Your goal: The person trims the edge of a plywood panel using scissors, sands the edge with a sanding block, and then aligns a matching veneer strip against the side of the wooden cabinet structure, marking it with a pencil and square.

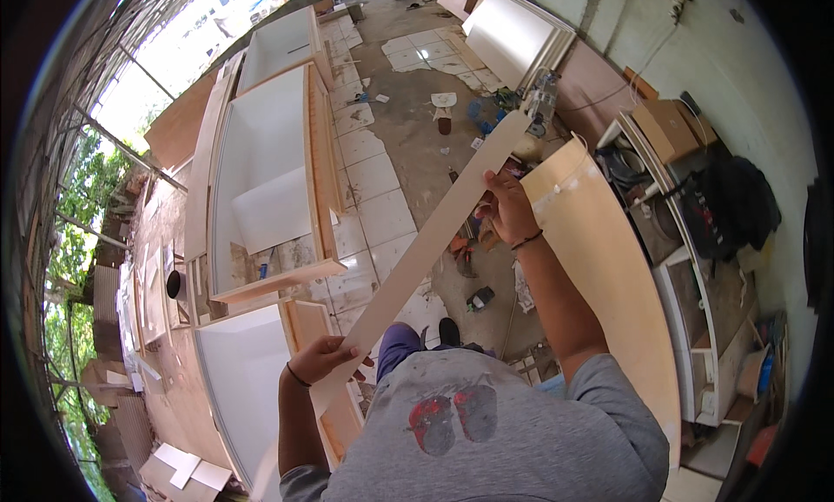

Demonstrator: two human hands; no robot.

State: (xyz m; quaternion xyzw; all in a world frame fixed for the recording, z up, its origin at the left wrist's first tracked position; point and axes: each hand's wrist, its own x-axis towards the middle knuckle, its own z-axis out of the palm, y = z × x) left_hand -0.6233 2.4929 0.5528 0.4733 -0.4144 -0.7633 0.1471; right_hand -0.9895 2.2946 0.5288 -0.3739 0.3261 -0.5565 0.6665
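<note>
A long, narrow pale strip [426, 257], flat and light beige, runs slantwise in front of my body from lower left to upper right. My right hand [511, 211] grips its edge toward the far end, thumb on the upper face. Lower down, my left hand [326, 360] is closed round the strip near its other end, fingers partly hidden beneath it. The near end passes by my left forearm, and I cannot make out where it stops. Beyond the far tip lies a jumble of tools and metal parts [543, 98].
White-lined wooden cabinet frames [269, 168] stand along the left. To the right are a curved-looking plywood panel [599, 267], a cluttered shelf unit [686, 293], a cardboard box [665, 128] and a black backpack [730, 207]. An orange tool [463, 254] and scraps lie on the partly tiled floor [373, 189].
</note>
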